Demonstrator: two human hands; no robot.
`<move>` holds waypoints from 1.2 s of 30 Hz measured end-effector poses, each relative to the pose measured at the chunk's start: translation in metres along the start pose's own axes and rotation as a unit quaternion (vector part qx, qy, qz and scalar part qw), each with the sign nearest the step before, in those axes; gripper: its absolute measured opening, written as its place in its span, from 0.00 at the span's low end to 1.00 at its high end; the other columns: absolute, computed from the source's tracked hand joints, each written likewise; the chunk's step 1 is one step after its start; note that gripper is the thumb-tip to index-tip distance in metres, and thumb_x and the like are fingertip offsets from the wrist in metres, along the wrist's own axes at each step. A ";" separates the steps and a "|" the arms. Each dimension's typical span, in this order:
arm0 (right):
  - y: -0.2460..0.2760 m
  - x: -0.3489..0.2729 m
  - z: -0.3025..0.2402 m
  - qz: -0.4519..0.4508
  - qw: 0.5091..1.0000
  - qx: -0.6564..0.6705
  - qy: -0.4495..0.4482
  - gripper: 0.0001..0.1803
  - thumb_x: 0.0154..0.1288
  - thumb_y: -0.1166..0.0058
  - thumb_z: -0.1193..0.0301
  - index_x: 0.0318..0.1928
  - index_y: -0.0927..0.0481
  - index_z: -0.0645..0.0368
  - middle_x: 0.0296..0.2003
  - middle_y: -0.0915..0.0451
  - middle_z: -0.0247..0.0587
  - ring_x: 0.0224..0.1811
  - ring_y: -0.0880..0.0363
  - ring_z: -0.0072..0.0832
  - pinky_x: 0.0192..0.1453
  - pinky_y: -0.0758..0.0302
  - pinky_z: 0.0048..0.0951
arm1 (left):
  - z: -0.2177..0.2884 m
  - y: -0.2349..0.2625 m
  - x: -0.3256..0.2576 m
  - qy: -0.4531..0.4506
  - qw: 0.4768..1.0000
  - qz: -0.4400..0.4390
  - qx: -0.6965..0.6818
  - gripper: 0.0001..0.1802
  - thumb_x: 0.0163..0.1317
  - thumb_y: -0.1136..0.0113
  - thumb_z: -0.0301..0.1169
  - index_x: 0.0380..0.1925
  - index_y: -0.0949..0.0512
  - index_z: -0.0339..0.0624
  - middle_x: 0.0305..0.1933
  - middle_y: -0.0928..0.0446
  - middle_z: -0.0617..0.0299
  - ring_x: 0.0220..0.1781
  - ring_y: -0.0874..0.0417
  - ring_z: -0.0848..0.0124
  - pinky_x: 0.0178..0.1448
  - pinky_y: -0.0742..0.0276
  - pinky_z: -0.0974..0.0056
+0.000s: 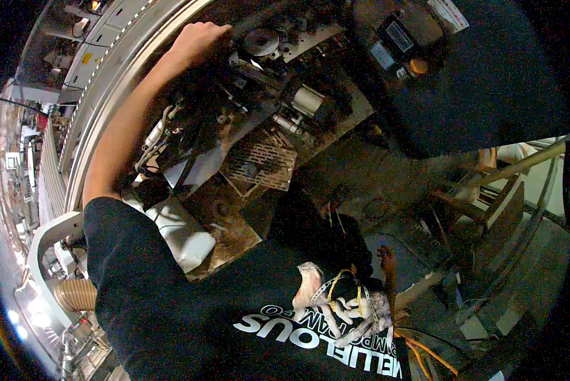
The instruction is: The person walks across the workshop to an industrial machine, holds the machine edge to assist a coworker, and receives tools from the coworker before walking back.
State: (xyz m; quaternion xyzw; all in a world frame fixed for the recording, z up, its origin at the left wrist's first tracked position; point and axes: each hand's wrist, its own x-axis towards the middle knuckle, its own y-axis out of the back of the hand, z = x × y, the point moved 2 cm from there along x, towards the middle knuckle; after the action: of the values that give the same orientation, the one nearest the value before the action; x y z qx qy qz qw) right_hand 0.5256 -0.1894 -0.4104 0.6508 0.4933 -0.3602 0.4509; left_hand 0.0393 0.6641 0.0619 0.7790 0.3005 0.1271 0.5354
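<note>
My left arm stretches forward along the left side of a grimy machine. At its end my left hand (200,38) is closed, its fingers curled at the far edge of the dark interior. What it grips, if anything, is hidden. Closest to it is a round metal disc (261,43). Below lie a silver cylinder (308,100) and a perforated metal plate (259,164). I cannot make out my right hand. Against my black shirt (215,324) hangs a bundle of whitish cloth (348,305) with yellow cords and a chain.
A pale rounded cylinder (186,238) and thin pipes (158,140) sit beside my forearm. A dark panel (475,89) with an orange cap (418,66) stands at the upper right. Hoses and a wooden frame (504,203) are to the right, a ribbed tan duct (75,295) at the left.
</note>
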 end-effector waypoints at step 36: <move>-0.031 -0.042 0.016 0.035 0.982 -0.104 0.151 0.28 0.77 0.55 0.52 0.65 0.25 0.57 0.60 0.20 0.44 0.60 0.20 0.38 0.58 0.24 0.43 | -0.027 -0.011 -0.015 -0.001 0.993 -0.107 -0.041 0.30 0.67 0.56 0.22 0.70 0.33 0.48 0.65 0.24 0.49 0.62 0.20 0.52 0.63 0.21 0.54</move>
State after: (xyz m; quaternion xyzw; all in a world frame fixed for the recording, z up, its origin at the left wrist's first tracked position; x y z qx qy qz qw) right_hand 0.4843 -0.2144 -0.3850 0.6641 0.5674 -0.1882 0.4490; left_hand 0.0096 0.6783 0.0647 0.7196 0.3764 0.0802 0.5780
